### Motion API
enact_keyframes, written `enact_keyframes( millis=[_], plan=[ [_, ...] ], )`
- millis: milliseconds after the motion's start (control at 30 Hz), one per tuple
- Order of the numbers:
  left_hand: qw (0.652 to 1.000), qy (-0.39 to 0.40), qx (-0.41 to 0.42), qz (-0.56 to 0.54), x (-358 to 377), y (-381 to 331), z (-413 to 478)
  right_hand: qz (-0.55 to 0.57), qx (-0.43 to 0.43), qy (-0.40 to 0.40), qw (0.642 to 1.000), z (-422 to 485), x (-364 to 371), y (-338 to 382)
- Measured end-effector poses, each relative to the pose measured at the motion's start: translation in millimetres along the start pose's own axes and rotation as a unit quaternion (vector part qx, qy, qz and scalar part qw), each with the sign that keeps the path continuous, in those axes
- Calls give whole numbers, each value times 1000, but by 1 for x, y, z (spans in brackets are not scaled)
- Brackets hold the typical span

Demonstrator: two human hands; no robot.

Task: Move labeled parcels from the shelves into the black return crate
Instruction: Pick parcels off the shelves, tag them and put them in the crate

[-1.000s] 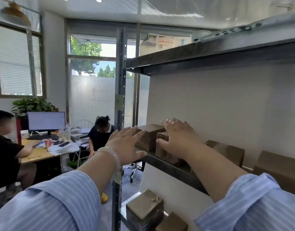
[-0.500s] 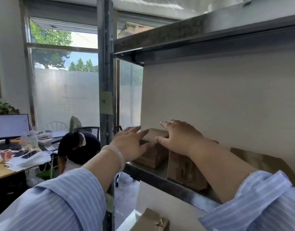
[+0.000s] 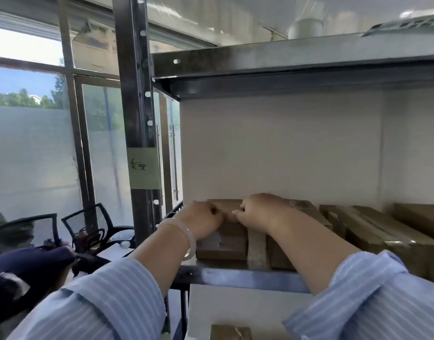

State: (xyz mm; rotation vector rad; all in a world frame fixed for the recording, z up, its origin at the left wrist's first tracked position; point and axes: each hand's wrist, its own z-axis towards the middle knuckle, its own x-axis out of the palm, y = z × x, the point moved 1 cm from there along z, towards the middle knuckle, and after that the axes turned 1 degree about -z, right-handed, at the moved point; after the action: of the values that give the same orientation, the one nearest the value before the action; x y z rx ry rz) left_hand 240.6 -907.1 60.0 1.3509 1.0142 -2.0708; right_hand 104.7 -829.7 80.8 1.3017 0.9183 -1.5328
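Since a moment ago our hands have drawn together, fingers curling — left hand (image 3: 203,223) and right hand (image 3: 260,213) now grip the top of the brown parcel (image 3: 223,241) just right of the shelf post (image 3: 137,106). It has not left the shelf (image 3: 235,276), more parcels (image 3: 383,231) wait further right of the post, and the black return crate is out of view — we judge most work remains.

From where I stand, the left hand (image 3: 203,223) and right hand (image 3: 257,212) cover the top of the leftmost cardboard box (image 3: 223,244), so their grip is hard to judge. The right forearm hides most of the neighbouring box (image 3: 309,209). A lower-shelf parcel (image 3: 230,332) is cut by the bottom edge. Any label print is too blurred to read.
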Motion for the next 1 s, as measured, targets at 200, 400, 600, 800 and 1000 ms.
enact_keyframes(
  millis=[200,400,600,800,1000],
  plan=[
    [996,2,-7,-88,3,7,0,36,60,3,998,-8,2,20],
    [985,-42,-14,-164,-2,6,-17,120,58,-90,987,-22,2,21],
    [959,-105,-13,-261,-10,-2,-28,372,18,-197,907,-34,4,21],
    [918,-147,-11,-368,-11,-12,-42,491,-34,-228,840,-56,8,20],
    [930,-156,-47,-328,-16,-13,-43,502,-69,-242,828,-64,10,22]
  ],
)
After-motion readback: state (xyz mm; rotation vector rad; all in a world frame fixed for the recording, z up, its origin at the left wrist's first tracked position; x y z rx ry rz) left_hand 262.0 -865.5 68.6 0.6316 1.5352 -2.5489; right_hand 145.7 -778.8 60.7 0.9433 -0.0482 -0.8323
